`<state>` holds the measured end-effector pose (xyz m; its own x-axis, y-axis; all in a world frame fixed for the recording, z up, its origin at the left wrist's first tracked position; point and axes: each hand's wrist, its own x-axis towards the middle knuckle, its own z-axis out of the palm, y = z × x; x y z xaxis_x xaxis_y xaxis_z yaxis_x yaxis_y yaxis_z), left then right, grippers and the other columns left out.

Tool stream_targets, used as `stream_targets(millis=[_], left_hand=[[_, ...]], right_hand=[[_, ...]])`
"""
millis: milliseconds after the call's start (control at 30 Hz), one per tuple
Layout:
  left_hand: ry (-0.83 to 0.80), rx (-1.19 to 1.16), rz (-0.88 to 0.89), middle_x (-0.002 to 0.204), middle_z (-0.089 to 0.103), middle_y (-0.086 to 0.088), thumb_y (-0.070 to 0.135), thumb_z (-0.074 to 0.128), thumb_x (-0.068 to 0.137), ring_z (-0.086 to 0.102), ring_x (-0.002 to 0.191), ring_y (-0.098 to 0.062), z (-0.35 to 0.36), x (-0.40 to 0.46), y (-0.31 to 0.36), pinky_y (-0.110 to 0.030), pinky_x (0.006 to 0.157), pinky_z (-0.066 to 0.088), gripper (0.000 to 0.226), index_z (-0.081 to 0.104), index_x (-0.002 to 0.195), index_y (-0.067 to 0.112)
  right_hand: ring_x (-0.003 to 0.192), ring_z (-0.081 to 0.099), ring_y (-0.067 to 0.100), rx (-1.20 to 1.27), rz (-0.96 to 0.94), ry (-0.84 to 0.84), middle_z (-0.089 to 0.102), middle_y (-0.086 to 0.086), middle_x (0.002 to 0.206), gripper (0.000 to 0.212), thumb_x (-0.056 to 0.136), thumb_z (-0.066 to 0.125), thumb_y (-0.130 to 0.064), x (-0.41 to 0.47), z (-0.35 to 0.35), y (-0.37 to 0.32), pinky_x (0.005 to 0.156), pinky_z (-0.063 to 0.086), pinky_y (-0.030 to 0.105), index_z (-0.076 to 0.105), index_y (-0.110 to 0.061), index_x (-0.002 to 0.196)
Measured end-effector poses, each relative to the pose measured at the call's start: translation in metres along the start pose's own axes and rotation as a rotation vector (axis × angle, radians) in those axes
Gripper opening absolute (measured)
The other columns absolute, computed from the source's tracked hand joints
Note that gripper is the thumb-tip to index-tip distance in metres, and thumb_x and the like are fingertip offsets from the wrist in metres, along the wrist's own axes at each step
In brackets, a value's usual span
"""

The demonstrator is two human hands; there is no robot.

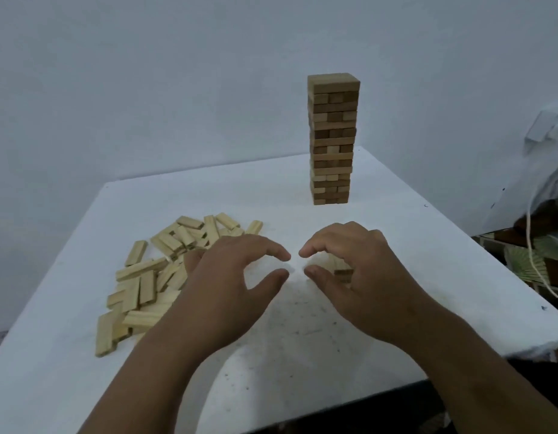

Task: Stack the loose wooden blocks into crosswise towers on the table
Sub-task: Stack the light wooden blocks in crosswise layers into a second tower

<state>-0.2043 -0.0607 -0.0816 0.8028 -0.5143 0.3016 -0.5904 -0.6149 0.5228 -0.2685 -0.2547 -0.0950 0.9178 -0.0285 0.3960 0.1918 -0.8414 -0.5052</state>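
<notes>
A plain pale wall (146, 89) fills the upper frame. At the right edge, a white fitting (545, 128) is mounted on it, and a white cord (536, 264) hangs down past dark, cluttered shelving (528, 245) at the middle right.

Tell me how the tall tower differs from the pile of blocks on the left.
The tower stands upright at the far side of the table, its blocks in neat crosswise layers; the pile lies flat and scattered near the left hand. The tower's blocks mix darker and lighter browns; the pile's look uniformly pale. Both are plain wooden blocks of similar shape.
</notes>
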Motion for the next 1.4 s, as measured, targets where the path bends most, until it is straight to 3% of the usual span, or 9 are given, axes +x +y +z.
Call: stream_targets(millis=[167,267,333,533,700,900,1167,1300,1400], left_hand=[[0.112,-0.056,-0.127,0.102,0.061,0.035,0.040,0.062,0.081,0.053,0.104,0.007,-0.027,-0.035,-0.035,-0.050,0.093,0.046,0.012,0.066,0.089,0.047],[0.132,-0.023,-0.247,0.096,0.061,0.033,0.029,0.067,0.077,0.051,0.100,0.010,-0.045,-0.051,-0.053,-0.050,0.099,0.039,0.020,0.068,0.084,0.048],[0.114,-0.007,-0.296,0.094,0.060,0.032,0.033,0.064,0.069,0.050,0.098,0.008,-0.057,-0.061,-0.060,-0.046,0.100,0.035,0.027,0.066,0.086,0.054],[0.052,0.107,-0.344,0.097,0.059,0.024,0.023,0.068,0.074,0.042,0.102,0.003,-0.062,-0.082,-0.073,-0.028,0.080,0.015,0.025,0.068,0.082,0.047],[0.079,0.153,-0.301,0.103,0.049,0.027,0.032,0.066,0.075,0.033,0.107,0.001,-0.058,-0.088,-0.079,-0.030,0.077,0.015,0.033,0.062,0.100,0.054],[0.008,0.220,-0.203,0.121,0.038,0.028,0.031,0.054,0.090,0.020,0.123,0.000,-0.040,-0.081,-0.066,-0.032,0.089,0.012,0.034,0.063,0.108,0.059],[0.023,0.181,-0.117,0.110,0.046,0.027,0.030,0.062,0.091,0.029,0.114,0.002,-0.026,-0.070,-0.052,-0.029,0.085,0.010,0.023,0.068,0.090,0.052],[-0.020,0.149,-0.042,0.103,0.053,0.027,0.029,0.061,0.092,0.035,0.108,0.001,-0.019,-0.065,-0.048,-0.023,0.083,0.011,0.026,0.070,0.094,0.053],[0.039,0.150,-0.104,0.104,0.054,0.030,0.023,0.063,0.084,0.036,0.109,0.006,-0.025,-0.068,-0.055,-0.030,0.086,0.015,0.031,0.067,0.095,0.052]], right_hand=[[0.109,0.045,-0.004,-0.072,-0.105,-0.132,0.060,-0.024,0.117,0.024,0.092,0.054,-0.042,-0.004,0.033,-0.030,0.096,0.031,0.027,0.062,-0.036,0.113],[0.115,0.042,-0.001,-0.115,-0.148,-0.216,0.056,-0.024,0.125,0.030,0.096,0.045,-0.042,-0.005,0.048,-0.047,0.094,0.025,0.026,0.058,-0.037,0.122],[0.119,0.040,0.002,-0.138,-0.165,-0.264,0.051,-0.024,0.132,0.035,0.096,0.041,-0.042,-0.006,0.057,-0.057,0.092,0.024,0.029,0.055,-0.037,0.128],[0.132,0.030,0.007,-0.253,-0.188,-0.351,0.032,-0.023,0.151,0.051,0.097,0.023,-0.040,-0.005,0.081,-0.077,0.097,0.024,0.035,0.033,-0.039,0.147],[0.116,0.045,0.009,-0.281,-0.160,-0.273,0.054,-0.019,0.131,0.045,0.093,0.033,-0.040,-0.005,0.081,-0.077,0.086,0.027,0.033,0.054,-0.037,0.133],[0.094,0.053,0.008,-0.268,-0.083,-0.165,0.063,-0.019,0.099,0.030,0.088,0.048,-0.035,-0.011,0.069,-0.063,0.078,0.028,0.031,0.071,-0.034,0.108],[0.095,0.055,0.006,-0.257,-0.022,-0.160,0.066,-0.019,0.100,0.021,0.090,0.055,-0.034,-0.019,0.057,-0.052,0.081,0.029,0.030,0.072,-0.035,0.104],[0.091,0.057,0.007,-0.240,-0.010,-0.138,0.066,-0.019,0.095,0.023,0.085,0.052,-0.037,-0.023,0.055,-0.051,0.079,0.031,0.031,0.072,-0.035,0.097],[0.095,0.055,0.006,-0.231,-0.014,-0.154,0.065,-0.020,0.098,0.021,0.089,0.055,-0.035,-0.023,0.052,-0.051,0.080,0.029,0.030,0.071,-0.036,0.102]])
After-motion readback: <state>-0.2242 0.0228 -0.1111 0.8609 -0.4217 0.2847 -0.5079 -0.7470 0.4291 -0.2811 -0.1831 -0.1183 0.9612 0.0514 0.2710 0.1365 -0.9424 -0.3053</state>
